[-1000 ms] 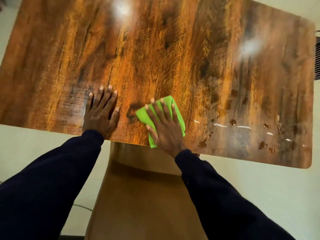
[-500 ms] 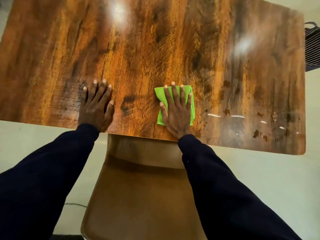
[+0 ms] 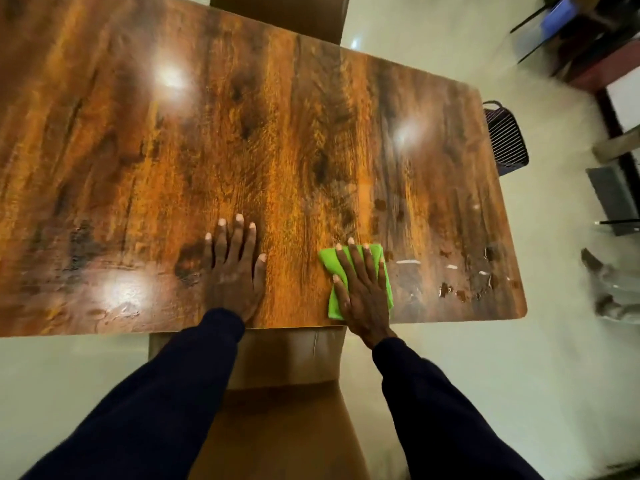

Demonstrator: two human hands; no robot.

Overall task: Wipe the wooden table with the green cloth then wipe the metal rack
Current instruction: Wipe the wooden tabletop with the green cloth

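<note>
The wooden table (image 3: 242, 133) is a glossy, dark-grained brown slab with rounded corners, with wet drops and streaks along its near right edge. The folded green cloth (image 3: 328, 260) lies flat near that edge under the right hand (image 3: 363, 289). The dark metal rack (image 3: 506, 138) shows just beyond the table's right end

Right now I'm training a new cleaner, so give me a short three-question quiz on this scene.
1. True or false: the left hand holds the cloth.
2. What stands past the table's right end? A) rack B) bucket C) broom
3. Fill in: the wet spots lie to the ___ of the cloth.

Key:
1. False: the right hand presses it flat.
2. A
3. right
</note>
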